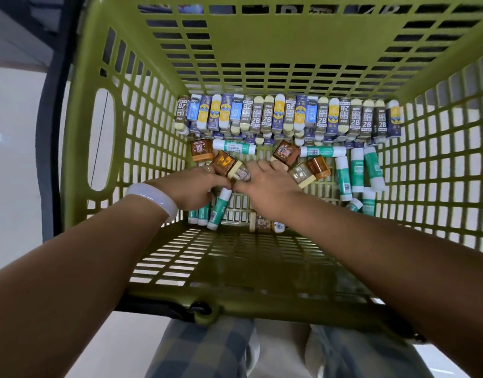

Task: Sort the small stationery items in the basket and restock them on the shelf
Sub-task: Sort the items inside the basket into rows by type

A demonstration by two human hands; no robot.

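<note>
Down in the green basket (79, 148), both hands meet over the loose stationery; the left hand (192, 189), a pale bangle (153, 199) on its wrist, curls its fingers round a brown-capped bottle (233, 169); the right hand (267, 184) pinches the same bottle from the other side. Rows of boxed erasers (286, 115) stand along the far wall; green glue sticks (344, 177) lie scattered at right and under the left hand.
</note>
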